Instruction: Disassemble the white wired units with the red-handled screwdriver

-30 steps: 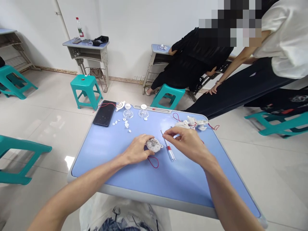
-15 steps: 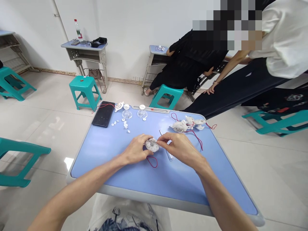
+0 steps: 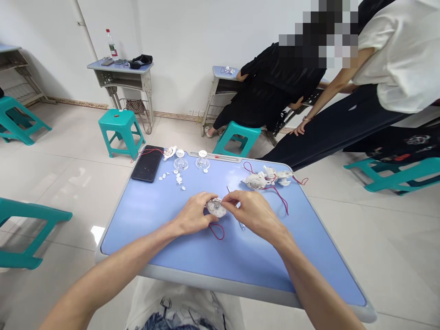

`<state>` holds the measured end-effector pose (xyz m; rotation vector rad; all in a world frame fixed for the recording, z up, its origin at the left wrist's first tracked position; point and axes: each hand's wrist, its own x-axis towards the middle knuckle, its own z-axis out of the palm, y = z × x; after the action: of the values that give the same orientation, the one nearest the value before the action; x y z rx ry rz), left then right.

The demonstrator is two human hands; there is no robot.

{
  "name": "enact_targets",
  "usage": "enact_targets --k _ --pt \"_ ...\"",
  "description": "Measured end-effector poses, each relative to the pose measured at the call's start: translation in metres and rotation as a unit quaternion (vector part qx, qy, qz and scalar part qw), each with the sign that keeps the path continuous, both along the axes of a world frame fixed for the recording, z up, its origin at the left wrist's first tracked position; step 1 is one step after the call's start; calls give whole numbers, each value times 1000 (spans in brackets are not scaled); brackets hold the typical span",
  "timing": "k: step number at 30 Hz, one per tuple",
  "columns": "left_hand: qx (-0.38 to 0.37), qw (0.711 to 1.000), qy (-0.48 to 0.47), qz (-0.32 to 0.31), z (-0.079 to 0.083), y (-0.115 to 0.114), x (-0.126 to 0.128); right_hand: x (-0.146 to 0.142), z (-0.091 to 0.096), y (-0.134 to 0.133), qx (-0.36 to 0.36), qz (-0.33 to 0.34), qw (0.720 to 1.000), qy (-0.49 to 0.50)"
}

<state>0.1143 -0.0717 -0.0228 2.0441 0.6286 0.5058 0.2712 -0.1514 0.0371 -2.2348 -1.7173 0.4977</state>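
A small white round plastic part (image 3: 216, 208) with a red wire loop (image 3: 217, 232) lies in the middle of the blue desk (image 3: 165, 247). My left hand (image 3: 192, 213) is curled around its left side and grips it. My right hand (image 3: 250, 211) pinches the part's right edge with thumb and forefinger. A clear-handled screwdriver (image 3: 233, 201) lies on the desk, mostly hidden under my right hand.
A black phone (image 3: 148, 163), two clear domes (image 3: 191, 163) and several small white bits sit at the desk's far left. More white parts with red wires (image 3: 266, 179) lie far right. Teal stools (image 3: 121, 129) stand around. Two people lean over behind the desk.
My right hand has moved left from the screwdriver onto the white part. The screwdriver now lies under that hand. My left hand has stayed on the part.
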Motion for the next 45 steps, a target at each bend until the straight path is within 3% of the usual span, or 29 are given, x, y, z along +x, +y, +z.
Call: enact_targets --k 28,45 --pt "7 1000 0 3 0 0 0 -8 5 8 -32 -25 997 -64" --pt "12 1000 4 1 1 0 1 -13 8 4 -43 7 992 -121"
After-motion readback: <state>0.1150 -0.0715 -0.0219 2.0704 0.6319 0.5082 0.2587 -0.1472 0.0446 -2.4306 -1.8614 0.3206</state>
